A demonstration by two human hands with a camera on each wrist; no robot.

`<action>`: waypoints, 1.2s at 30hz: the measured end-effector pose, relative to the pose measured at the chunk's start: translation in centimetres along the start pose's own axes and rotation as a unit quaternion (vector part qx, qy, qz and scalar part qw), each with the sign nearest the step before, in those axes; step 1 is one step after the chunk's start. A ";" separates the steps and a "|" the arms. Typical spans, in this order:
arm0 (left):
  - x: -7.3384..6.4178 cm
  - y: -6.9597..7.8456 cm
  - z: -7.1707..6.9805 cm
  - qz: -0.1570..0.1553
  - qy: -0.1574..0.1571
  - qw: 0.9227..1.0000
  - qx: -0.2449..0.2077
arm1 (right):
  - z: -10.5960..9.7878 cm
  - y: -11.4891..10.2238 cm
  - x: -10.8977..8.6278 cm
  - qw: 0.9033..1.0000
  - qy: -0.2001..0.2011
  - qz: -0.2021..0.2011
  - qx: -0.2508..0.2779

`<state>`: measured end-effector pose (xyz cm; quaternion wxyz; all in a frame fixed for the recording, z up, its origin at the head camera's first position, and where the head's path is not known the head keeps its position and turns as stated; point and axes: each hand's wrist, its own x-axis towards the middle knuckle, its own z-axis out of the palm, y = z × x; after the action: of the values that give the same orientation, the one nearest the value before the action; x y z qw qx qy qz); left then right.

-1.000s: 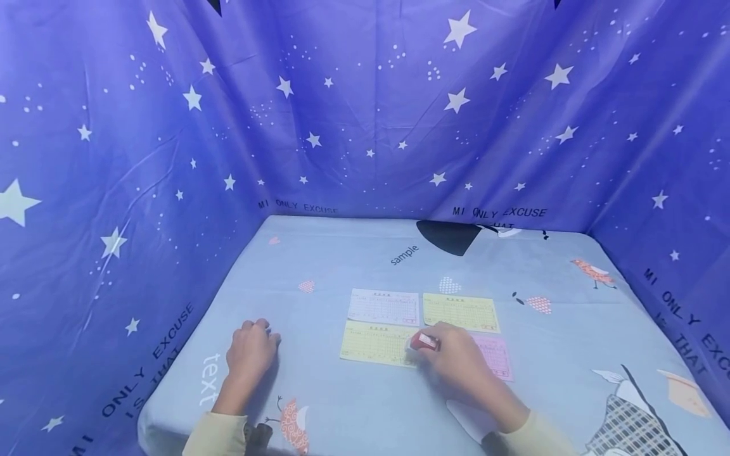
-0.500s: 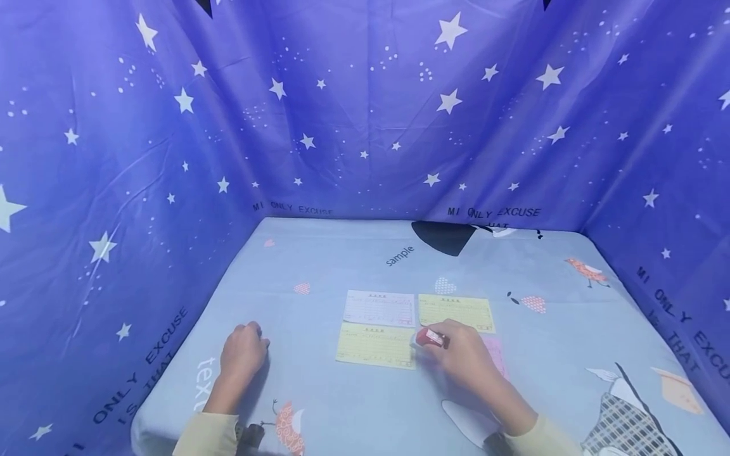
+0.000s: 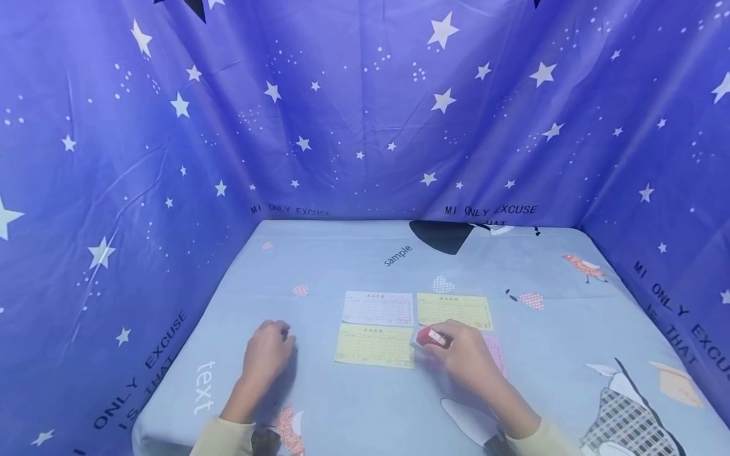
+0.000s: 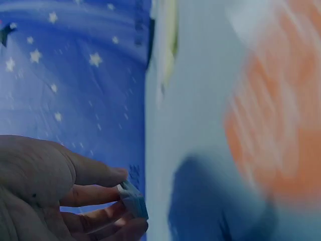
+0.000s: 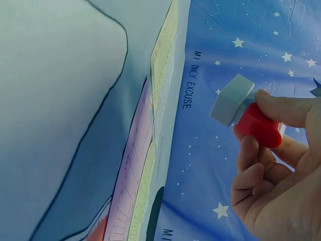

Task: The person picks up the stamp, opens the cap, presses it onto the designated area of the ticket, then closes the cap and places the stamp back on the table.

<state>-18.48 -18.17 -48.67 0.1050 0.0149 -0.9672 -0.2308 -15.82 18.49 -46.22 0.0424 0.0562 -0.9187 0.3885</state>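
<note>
My right hand point(image 3: 470, 358) grips a red self-inking-style stamp point(image 5: 258, 125) with a pale grey block end point(image 5: 233, 100). In the head view it hovers at the right edge of the lower yellow slip point(image 3: 374, 346) and hides much of a pink slip point(image 3: 495, 351). Thumb and fingertips of my left hand point(image 4: 45, 181) pinch a small pale-blue block-shaped piece point(image 4: 133, 201), perhaps a cap. That hand is left of the slips, above the cloth. A whitish slip point(image 3: 377, 308) and another yellow slip point(image 3: 454, 311) form the back row. All are printed forms.
A light blue patterned cloth point(image 3: 342, 411) covers the table. Printed birds, hearts and words on it are flat. Blue starry curtains point(image 3: 365, 114) stand close along the back and both sides.
The stamp has shifted slightly right, off the lower yellow slip's edge. My left hand first drew back a little, then moved right toward the slips. The head view has shifted slightly.
</note>
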 end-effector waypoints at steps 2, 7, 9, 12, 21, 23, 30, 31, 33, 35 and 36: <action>-0.1 1.3 0.3 0.008 -0.001 1.000 -0.015 | 0.0 0.0 0.0 1.000 0.004 0.000 -0.002; -0.4 3.7 0.7 0.038 0.003 0.999 -0.023 | -0.2 -0.3 -0.1 1.000 0.009 0.005 0.000; -0.5 4.2 0.8 0.046 0.003 0.999 -0.026 | -0.2 -0.4 -0.2 1.000 0.010 0.005 0.002; -0.7 4.8 1.0 0.044 -0.007 0.998 -0.052 | -0.2 -0.5 -0.2 1.000 0.008 0.009 0.005; -1.7 6.5 2.1 0.070 -0.069 0.971 -0.217 | -0.1 -0.8 -0.5 0.995 -0.006 0.059 0.079; -1.7 7.0 2.4 0.074 -0.078 0.964 -0.245 | -0.1 -1.1 -0.5 0.994 -0.009 0.062 0.090; -1.8 8.5 2.8 0.055 -0.097 0.937 -0.331 | -0.2 -1.7 -0.7 0.992 -0.021 0.065 0.108; -1.9 8.7 2.8 0.051 -0.105 0.927 -0.356 | -0.1 -1.7 -0.7 0.992 -0.021 0.069 0.107; -1.9 9.1 2.9 0.043 -0.121 0.909 -0.397 | -0.1 -1.7 -0.7 0.991 -0.022 0.077 0.111; -2.0 9.5 3.2 0.035 -0.135 0.887 -0.440 | 0.1 -1.7 -0.7 0.989 -0.022 0.085 0.121; -2.1 9.8 3.3 0.034 -0.140 0.876 -0.461 | 0.1 -1.7 -0.8 0.988 -0.021 0.087 0.127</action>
<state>-16.93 -7.80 -47.59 -0.0283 -0.1005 -0.7557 -0.6465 -14.83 17.26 -45.19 -0.0186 -0.0110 -0.8639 0.5032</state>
